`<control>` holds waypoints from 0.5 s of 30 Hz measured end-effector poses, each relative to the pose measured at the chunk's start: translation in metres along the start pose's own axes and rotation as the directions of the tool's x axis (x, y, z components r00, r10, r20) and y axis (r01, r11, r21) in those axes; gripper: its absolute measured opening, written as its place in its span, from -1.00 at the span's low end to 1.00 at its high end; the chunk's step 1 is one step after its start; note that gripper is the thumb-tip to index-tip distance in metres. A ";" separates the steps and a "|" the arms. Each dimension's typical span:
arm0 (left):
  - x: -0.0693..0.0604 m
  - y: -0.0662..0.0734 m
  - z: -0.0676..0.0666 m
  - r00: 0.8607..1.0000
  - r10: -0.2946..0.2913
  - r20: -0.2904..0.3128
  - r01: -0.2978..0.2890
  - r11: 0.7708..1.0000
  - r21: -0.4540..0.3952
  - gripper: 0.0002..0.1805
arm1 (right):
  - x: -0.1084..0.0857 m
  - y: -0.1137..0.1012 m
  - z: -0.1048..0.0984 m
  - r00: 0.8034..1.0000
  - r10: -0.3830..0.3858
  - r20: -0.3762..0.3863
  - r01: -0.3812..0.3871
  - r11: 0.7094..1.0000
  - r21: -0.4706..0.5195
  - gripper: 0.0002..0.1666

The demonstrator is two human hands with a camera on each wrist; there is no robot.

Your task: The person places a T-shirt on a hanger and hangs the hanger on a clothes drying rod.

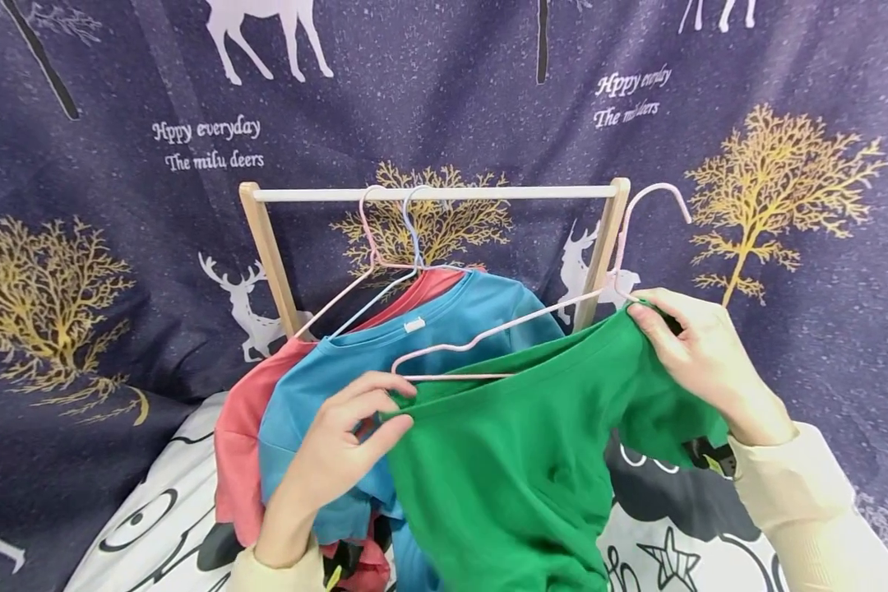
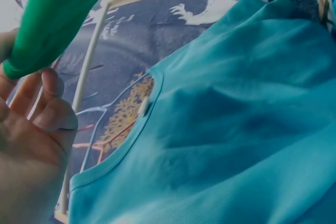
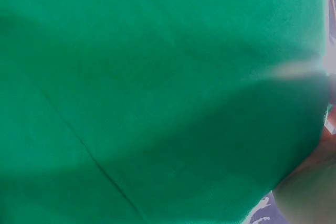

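Note:
A green shirt (image 1: 503, 460) hangs between my two hands. Its neckline is spread, and a pink hanger (image 1: 459, 377) runs partly inside it, hook up at the right. My left hand (image 1: 340, 444) pinches the left edge of the neckline beside the hanger's end; the left wrist view shows fingers on the green cloth (image 2: 58, 19). At the neckline's other side my right hand (image 1: 699, 353) grips the shirt just below the hook, and cloth hides the hanger's right arm. Green fabric (image 3: 157, 103) fills most of the right wrist view.
Behind the green shirt stands a rack with a white rail (image 1: 518, 193) and wooden posts. A blue shirt (image 1: 303, 395) and a red shirt (image 1: 240, 444) hang there on hangers. A patterned dark cloth (image 1: 444, 99) forms the backdrop; black-and-white printed fabric (image 1: 155, 510) lies below.

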State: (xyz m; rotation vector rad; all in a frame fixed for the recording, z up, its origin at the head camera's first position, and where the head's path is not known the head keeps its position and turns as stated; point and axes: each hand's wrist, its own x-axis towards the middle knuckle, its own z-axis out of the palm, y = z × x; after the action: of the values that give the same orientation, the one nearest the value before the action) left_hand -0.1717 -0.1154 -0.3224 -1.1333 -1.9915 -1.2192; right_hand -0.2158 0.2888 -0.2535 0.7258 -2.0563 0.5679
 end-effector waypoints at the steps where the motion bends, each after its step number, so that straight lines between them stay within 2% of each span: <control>1: 0.001 0.000 -0.004 1.000 -0.011 0.002 0.011 1.000 0.016 -0.78 | 0.000 0.000 0.000 1.000 0.003 -0.004 -0.003 1.000 -0.002 -0.84; 4: 0.003 -0.001 -0.014 0.999 -0.045 0.030 0.043 0.997 0.060 -0.89 | -0.002 0.000 -0.002 1.000 -0.002 -0.014 0.002 1.000 -0.007 -0.83; 6: 0.006 -0.002 -0.021 0.998 -0.044 0.052 0.040 0.996 0.086 -0.97 | -0.003 0.000 -0.003 1.000 -0.021 -0.011 0.021 1.000 -0.007 -0.83; 10: 0.017 -0.003 -0.030 0.994 -0.028 0.102 0.016 0.993 0.117 -0.91 | -0.004 0.000 -0.002 0.996 -0.089 -0.010 0.089 0.996 0.007 -0.85; 12: 0.023 -0.001 -0.032 0.990 -0.057 0.126 0.042 0.991 0.126 -0.96 | -0.005 -0.001 -0.001 0.993 -0.114 -0.024 0.114 0.993 0.018 -0.83; 15: 0.032 0.002 -0.029 0.979 -0.137 0.152 0.114 0.982 0.151 -0.96 | -0.004 -0.005 0.002 0.991 -0.129 -0.041 0.131 0.991 0.040 -0.80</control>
State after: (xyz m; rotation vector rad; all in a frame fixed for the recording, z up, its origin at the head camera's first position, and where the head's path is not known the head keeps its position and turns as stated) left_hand -0.1853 -0.1289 -0.2839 -1.0794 -2.2637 -1.0550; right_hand -0.2120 0.2853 -0.2577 0.8609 -1.9502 0.5482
